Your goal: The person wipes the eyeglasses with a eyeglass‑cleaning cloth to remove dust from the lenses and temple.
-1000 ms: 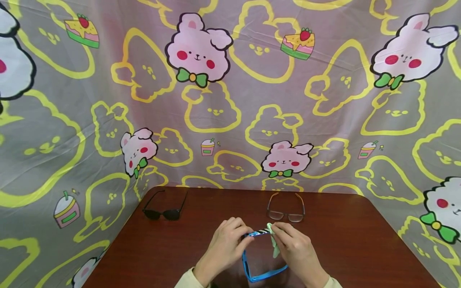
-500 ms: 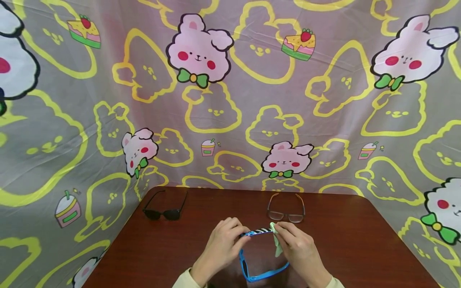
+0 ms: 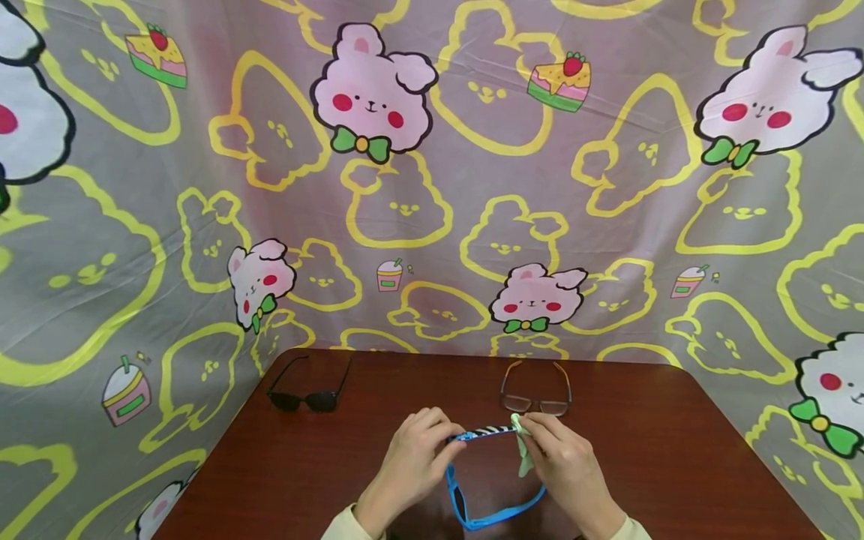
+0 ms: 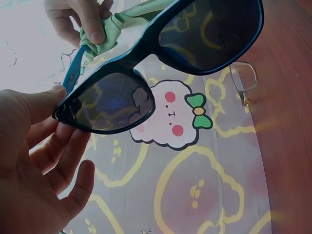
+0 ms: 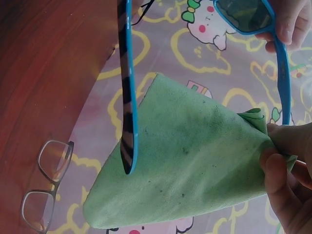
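Note:
Blue-framed sunglasses [image 3: 496, 517] with dark lenses are held up off the table between both hands. My left hand [image 3: 415, 461] pinches them at the corner where one lens meets a temple arm; the thumb and index finger [image 4: 56, 95] do the gripping. That temple arm [image 3: 489, 431] has black and white stripes on its inner side. At its far end my right hand [image 3: 563, 465] pinches a light green cloth [image 5: 185, 161] folded round the arm. Part of the cloth hangs down below the fingers. The other temple arm [image 5: 127, 97] sticks out free.
Black sunglasses [image 3: 304, 401] lie unfolded at the back left of the brown table [image 3: 405, 382]. Clear-lens glasses [image 3: 536, 405] lie unfolded at the back right, just beyond my right hand. A patterned curtain [image 3: 418, 187] surrounds the table's back and sides.
My right hand and the cloth have slid a little to the right along the temple arm, so more stripes show. My left hand has shifted slightly left.

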Demonstrator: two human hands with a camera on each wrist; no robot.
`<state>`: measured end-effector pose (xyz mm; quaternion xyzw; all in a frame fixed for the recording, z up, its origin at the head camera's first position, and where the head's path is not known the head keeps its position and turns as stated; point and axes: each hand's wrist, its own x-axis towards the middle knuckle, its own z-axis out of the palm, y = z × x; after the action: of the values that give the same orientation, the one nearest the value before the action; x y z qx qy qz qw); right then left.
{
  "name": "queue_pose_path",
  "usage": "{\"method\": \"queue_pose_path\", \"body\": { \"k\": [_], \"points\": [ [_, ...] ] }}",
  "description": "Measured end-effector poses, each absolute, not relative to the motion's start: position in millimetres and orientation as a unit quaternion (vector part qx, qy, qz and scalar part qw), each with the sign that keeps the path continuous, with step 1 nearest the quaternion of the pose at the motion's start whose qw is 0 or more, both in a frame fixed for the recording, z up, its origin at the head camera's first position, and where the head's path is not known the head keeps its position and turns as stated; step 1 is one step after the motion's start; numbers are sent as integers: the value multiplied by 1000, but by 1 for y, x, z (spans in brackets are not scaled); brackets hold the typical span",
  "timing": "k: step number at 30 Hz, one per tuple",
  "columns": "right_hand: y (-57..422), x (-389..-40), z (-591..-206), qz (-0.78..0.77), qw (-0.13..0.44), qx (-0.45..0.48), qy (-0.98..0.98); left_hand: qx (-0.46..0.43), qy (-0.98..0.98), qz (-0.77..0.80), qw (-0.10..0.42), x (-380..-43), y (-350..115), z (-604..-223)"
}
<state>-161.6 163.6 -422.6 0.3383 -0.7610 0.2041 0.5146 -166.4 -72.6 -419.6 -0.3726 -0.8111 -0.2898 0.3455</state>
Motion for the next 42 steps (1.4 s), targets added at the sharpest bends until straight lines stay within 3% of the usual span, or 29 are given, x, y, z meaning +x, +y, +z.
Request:
{"method": "queue_pose_path", "body": {
  "k": [42],
  "points": [
    [183,-169,-420,190,500,305,-788,-344,-820,-342,304,-172,-94,-419]
  ]
}}
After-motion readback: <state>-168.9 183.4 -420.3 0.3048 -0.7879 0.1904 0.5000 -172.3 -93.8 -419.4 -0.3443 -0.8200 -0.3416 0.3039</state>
